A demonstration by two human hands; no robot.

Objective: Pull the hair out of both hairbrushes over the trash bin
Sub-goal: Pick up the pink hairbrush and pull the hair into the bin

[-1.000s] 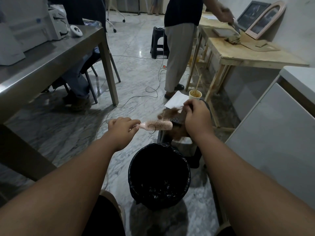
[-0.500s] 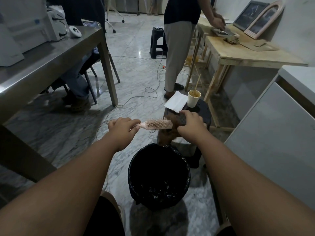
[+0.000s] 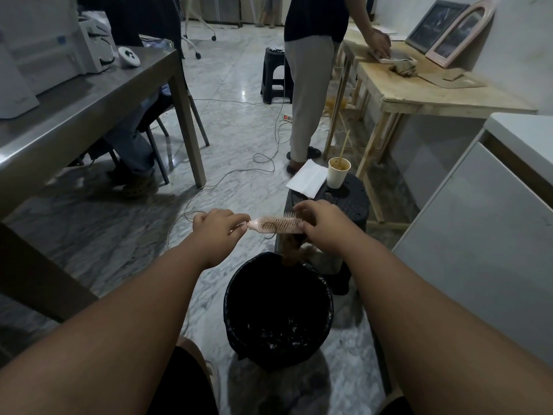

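Both forearms extended forward; left hand [image 3: 219,223] fisted, fingers curled; right hand [image 3: 321,223] palm-down, fingers pinching.

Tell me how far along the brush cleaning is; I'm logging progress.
Unfinished. The left hand holds the pink plastic hairbrush by its handle; the right hand pinches its tip. A brown hair clump hangs above the black-lined trash bin. A strand remains; no second brush visible.
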